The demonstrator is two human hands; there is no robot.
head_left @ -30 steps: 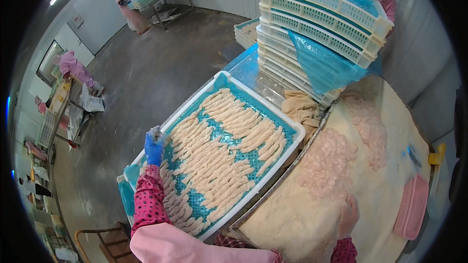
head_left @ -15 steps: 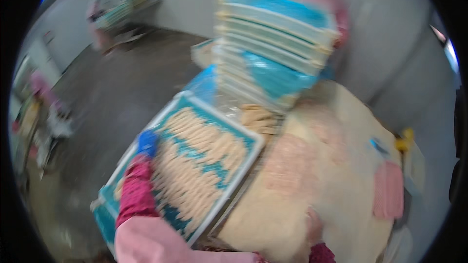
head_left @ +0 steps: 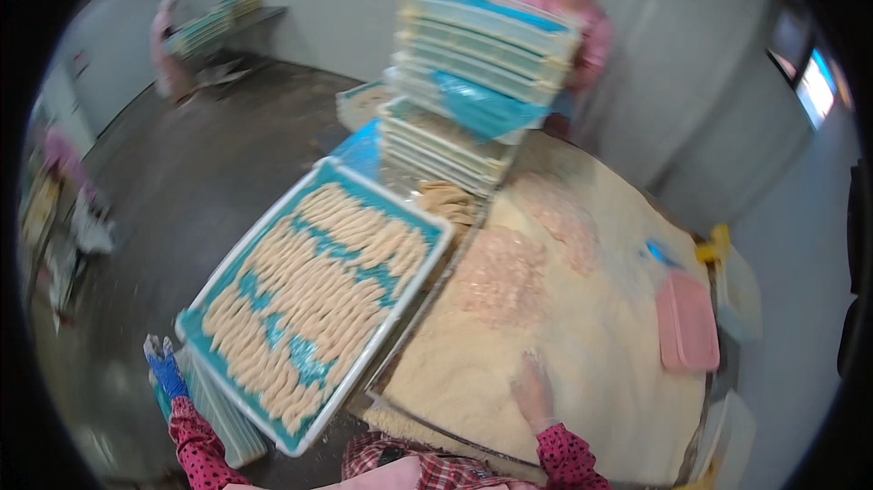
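My left hand (head_left: 165, 372), in a blue glove with whitened fingertips, is raised beside the near left corner of a white tray (head_left: 414, 295). Its fingers are apart and nothing shows in them. On the tray's teal liner lie rows of pale, crumb-coated strips (head_left: 318, 295). My right hand (head_left: 532, 392) rests open, fingers stretched, on a broad bed of cream-coloured crumbs (head_left: 455, 385). Beyond its fingertips a heap of pink raw meat pieces (head_left: 502, 276) lies on the crumbs, with a second, dusted heap (head_left: 556, 217) farther off.
A tall stack of trays (head_left: 482, 54) with blue film stands at the back. More trays (head_left: 218, 408) sit below the tray's near left corner. A pink tub (head_left: 687, 322) and a yellow-handled container (head_left: 735, 281) stand at right. A co-worker (head_left: 582, 26) is behind the stack.
My left hand has left the tray's far left edge and come back to outside its near left corner. My right hand stays on the crumbs. The view has shifted.
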